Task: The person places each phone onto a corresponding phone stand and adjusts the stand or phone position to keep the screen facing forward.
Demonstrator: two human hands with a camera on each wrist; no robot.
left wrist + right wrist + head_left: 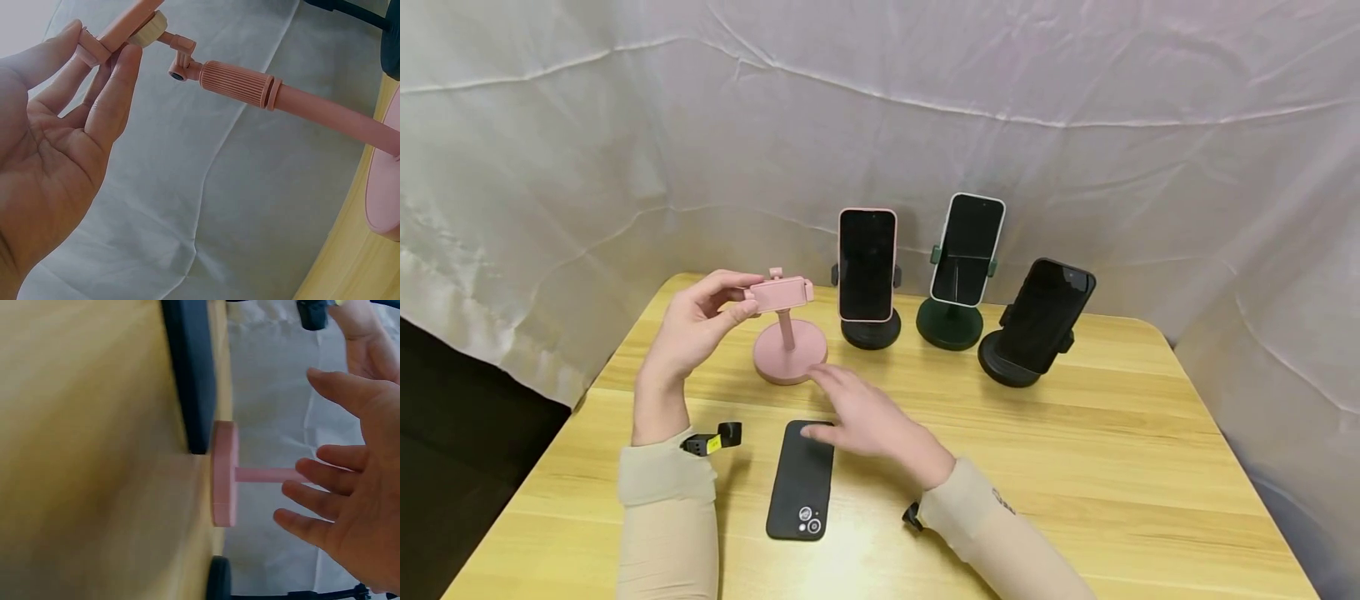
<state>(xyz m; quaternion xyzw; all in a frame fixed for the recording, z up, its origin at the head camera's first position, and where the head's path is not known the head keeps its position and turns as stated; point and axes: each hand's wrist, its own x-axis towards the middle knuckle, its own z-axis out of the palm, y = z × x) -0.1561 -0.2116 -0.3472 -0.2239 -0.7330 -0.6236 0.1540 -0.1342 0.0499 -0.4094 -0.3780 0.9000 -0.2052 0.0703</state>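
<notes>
A pink phone stand [786, 354] stands upright on its round base, its top clamp tilted back. My left hand [688, 325] pinches the left end of that clamp; in the left wrist view the thumb and fingers [122, 94] hold its edge, above the ribbed collar of the stem. My right hand [868, 412] hovers between the stand and a black phone [801, 483], fingers spread and holding nothing. The phone lies face down, camera lenses toward me; the right thumb covers part of its far end in the head view. In the right wrist view, the fingers [306, 497] overlap the pink stem.
Behind stand a black holder with a pink-edged phone [867, 267], a dark green holder with a white-edged phone [968, 250], and, farther right, a black holder with a tilted black phone [1048, 317]. A pale cloth [880, 125] hangs behind the wooden table [1120, 467].
</notes>
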